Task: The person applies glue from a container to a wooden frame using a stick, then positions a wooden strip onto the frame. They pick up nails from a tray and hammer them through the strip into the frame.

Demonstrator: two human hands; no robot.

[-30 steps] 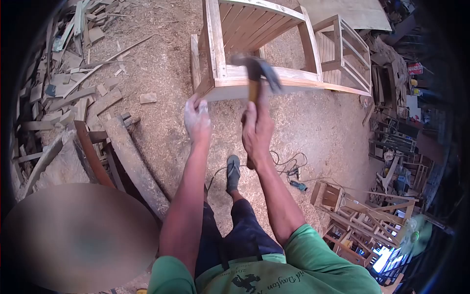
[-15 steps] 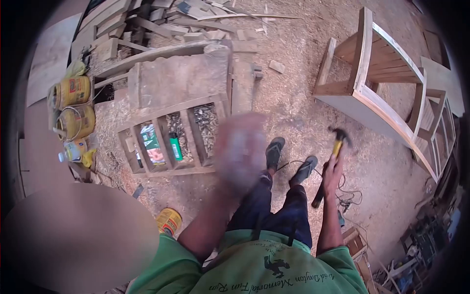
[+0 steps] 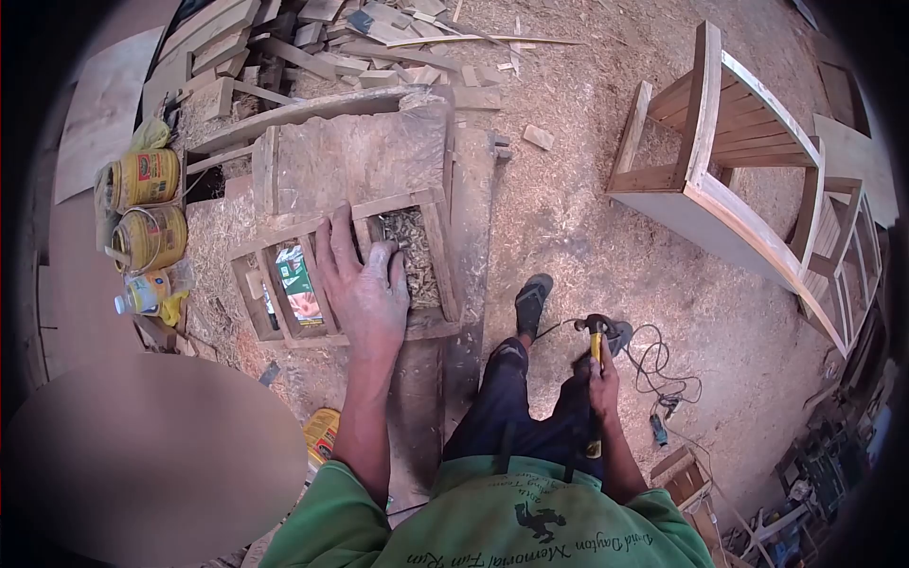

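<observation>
My left hand (image 3: 365,293) reaches over a divided wooden tray (image 3: 440,275), its fingers spread across the middle dividers. One compartment beside the fingers holds a heap of small nails (image 3: 409,251), and another holds a green and white printed packet (image 3: 298,284). The compartment under my palm is mostly hidden. Lower down on the other side, my right hand (image 3: 603,383) is closed around the handle of a claw hammer (image 3: 597,331). The hammer head points away from me, over my right foot.
The tray lies on a rough wooden workbench (image 3: 350,161). Yellow pails (image 3: 151,237) and a clear bottle (image 3: 142,293) stand at its left end. Offcuts (image 3: 379,47) pile up beyond. A wooden frame (image 3: 701,170) stands at right, and a cable (image 3: 653,364) lies on the floor.
My left hand has swung left from in front of my body onto the tray, covering the green box. My right hand has brought the hammer inward and lower, near my right leg.
</observation>
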